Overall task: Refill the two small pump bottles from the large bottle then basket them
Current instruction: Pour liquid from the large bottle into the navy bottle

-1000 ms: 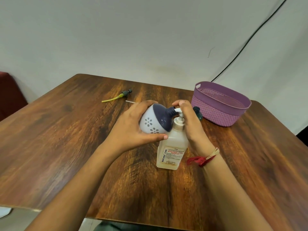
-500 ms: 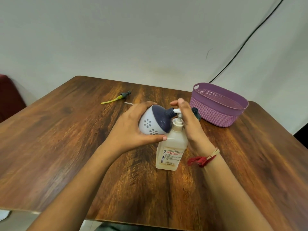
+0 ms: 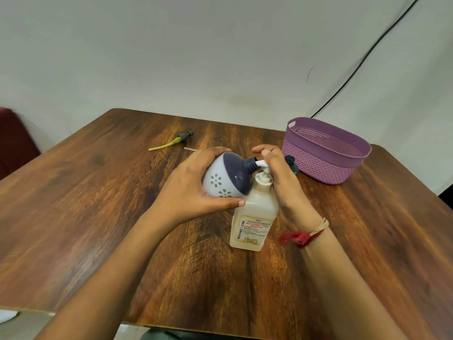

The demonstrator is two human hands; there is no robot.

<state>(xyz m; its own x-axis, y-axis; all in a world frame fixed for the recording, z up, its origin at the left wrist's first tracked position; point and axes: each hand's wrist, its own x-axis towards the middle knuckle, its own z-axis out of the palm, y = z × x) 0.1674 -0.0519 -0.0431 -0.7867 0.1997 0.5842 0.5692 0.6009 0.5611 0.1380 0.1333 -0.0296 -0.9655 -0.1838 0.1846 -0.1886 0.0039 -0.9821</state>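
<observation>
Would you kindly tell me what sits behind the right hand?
A dark bluish object peeks out beside the purple basket; the right hand covers the rest of it.

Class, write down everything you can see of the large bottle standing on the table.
The large bottle is squarish, of pale translucent plastic, with a white label printed in red, reading BIOCHEK CHG. It stands upright on the wooden table, near the middle. A white pump tops it. The right hand curls over the pump, and its spout pokes into the open neck of the small bottle, which the left hand holds tilted.
</observation>
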